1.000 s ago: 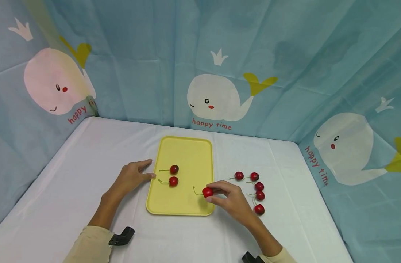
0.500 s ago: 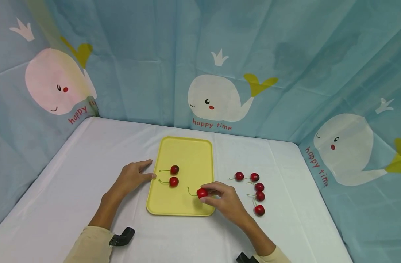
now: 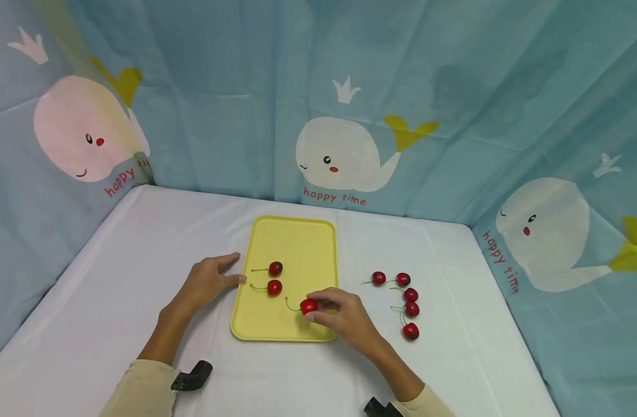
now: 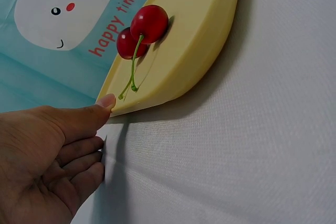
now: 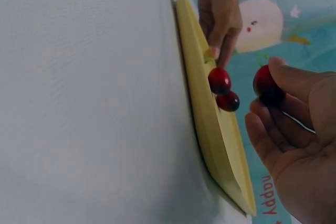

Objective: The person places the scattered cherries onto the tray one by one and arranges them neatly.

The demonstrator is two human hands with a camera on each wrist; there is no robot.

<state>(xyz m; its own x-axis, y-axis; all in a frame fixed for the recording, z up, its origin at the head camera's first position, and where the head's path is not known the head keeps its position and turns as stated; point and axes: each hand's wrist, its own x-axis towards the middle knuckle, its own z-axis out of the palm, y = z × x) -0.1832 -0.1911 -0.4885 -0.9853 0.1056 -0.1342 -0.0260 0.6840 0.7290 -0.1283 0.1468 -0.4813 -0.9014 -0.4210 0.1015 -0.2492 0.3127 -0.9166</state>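
Observation:
Between thumb and fingertips, my right hand [image 3: 344, 315] pinches a red cherry [image 3: 308, 306] above the lower right part of the yellow tray [image 3: 297, 237]. Its green stem points left. In the right wrist view this cherry [image 5: 268, 83] is held up clear of the tray. Two more cherries lie on the tray, an upper one [image 3: 275, 268] and a lower one [image 3: 274, 287], stems leftward. My left hand [image 3: 208, 282] is at the tray's left edge; in the left wrist view its thumb [image 4: 106, 102] touches the rim, while the other fingers are loosely bent below.
Right of the tray, several cherries [image 3: 410, 295] lie in a bent row on the white tablecloth [image 3: 469, 347]. A blue curtain [image 3: 219, 116] with whale prints stands behind and along the sides. A black wrist mount [image 3: 193, 375] sits at the left sleeve.
My right hand has moved left over the tray, carrying the pinched cherry with it. My left hand and the cherries lying down have stayed in place.

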